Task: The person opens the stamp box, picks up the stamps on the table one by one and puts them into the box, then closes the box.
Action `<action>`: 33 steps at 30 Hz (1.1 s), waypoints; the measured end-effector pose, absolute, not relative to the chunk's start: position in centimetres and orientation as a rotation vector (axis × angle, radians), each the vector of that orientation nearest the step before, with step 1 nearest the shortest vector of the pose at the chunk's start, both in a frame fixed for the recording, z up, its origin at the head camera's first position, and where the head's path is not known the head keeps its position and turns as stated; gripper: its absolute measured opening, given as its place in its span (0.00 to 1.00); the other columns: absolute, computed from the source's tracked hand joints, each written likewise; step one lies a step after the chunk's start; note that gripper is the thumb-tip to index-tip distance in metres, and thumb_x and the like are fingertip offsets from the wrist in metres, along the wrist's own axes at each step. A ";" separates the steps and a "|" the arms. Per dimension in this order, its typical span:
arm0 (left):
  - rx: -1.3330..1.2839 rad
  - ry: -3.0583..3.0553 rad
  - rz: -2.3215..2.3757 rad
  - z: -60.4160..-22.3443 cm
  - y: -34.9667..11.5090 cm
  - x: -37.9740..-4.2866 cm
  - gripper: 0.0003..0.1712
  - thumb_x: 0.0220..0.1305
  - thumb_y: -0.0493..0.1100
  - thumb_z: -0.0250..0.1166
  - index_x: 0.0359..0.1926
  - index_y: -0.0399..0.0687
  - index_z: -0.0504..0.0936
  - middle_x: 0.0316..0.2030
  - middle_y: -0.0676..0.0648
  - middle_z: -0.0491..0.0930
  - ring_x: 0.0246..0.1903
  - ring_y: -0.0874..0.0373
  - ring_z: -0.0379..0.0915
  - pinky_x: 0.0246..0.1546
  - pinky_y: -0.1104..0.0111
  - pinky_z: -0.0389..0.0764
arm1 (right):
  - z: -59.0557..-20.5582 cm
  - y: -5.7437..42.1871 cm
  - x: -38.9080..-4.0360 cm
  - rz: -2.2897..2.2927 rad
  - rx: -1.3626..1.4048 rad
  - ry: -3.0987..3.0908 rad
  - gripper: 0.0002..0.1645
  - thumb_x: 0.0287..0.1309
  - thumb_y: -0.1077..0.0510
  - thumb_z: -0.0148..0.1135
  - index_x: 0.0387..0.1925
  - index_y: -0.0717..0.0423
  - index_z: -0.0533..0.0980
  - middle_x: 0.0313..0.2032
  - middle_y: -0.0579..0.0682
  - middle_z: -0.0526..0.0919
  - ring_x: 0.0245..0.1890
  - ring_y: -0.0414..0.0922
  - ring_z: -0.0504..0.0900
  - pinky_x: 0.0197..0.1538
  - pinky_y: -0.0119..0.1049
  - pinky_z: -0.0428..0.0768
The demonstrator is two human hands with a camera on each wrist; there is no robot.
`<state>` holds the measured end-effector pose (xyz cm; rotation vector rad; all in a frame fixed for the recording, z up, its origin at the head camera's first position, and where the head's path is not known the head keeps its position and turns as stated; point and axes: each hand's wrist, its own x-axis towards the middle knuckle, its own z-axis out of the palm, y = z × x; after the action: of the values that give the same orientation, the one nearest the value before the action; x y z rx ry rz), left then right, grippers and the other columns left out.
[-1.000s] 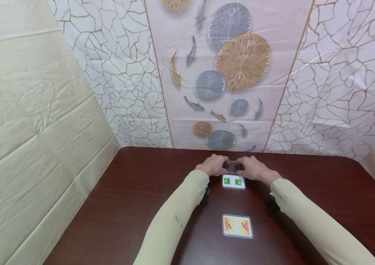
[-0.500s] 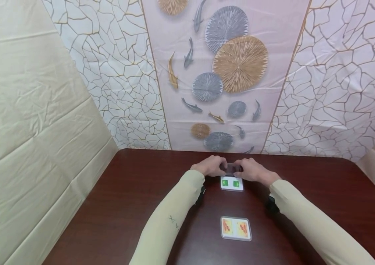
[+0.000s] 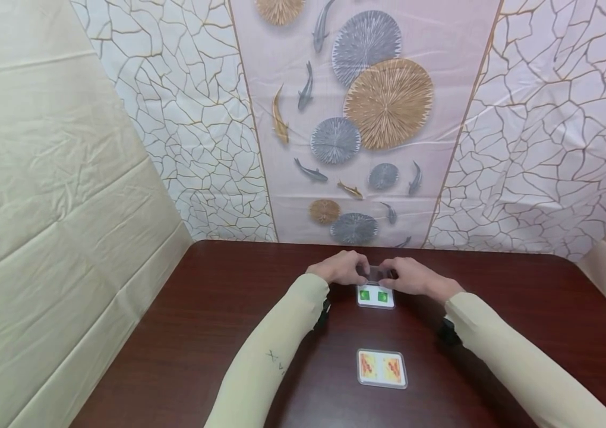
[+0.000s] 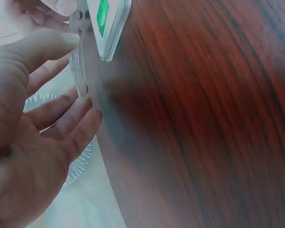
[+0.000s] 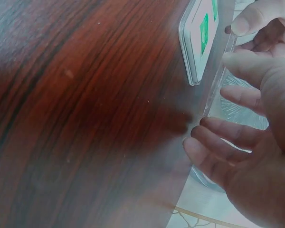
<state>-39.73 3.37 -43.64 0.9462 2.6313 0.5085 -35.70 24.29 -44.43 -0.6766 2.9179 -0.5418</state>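
Observation:
Near the far side of the table, my left hand and right hand pinch a clear plastic cover between them, one at each end. In the left wrist view the thin cover stands edge-on, with thumb and fingertips of the left hand against it. The right wrist view has the right hand at the cover's other end. Just in front of the cover lies a white card case with two green pictures, flat on the table.
A second clear-edged case with two orange pictures lies closer to me on the dark wooden table. A patterned cloth hangs behind the table's far edge, and a cream cloth hangs at the left.
The head view has shifted slightly. My right hand and forearm have moved a little to the right. Both hands stay at the clear cover, and the two cases lie as before.

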 end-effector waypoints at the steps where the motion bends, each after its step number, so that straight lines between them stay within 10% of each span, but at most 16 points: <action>1: 0.954 2.627 0.517 -43.6 3.4 -39.7 0.08 0.64 0.49 0.67 0.43 0.58 0.81 0.40 0.57 0.79 0.38 0.63 0.75 0.40 0.70 0.75 | -44.3 24.3 -35.6 -0.548 -0.686 2.915 0.18 0.61 0.52 0.66 0.49 0.57 0.80 0.43 0.53 0.85 0.39 0.44 0.81 0.44 0.45 0.80; 33: 1.123 2.599 0.427 -43.0 3.0 -37.3 0.04 0.67 0.47 0.64 0.42 0.58 0.79 0.37 0.57 0.76 0.35 0.62 0.72 0.36 0.73 0.75 | -44.4 24.8 -32.9 -0.567 -0.717 2.984 0.25 0.56 0.45 0.69 0.50 0.56 0.81 0.37 0.50 0.78 0.33 0.43 0.73 0.34 0.34 0.72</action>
<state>-37.31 3.02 -43.00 1.1227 2.5991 0.4271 -32.92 24.76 -44.42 -0.7167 2.9844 -0.5673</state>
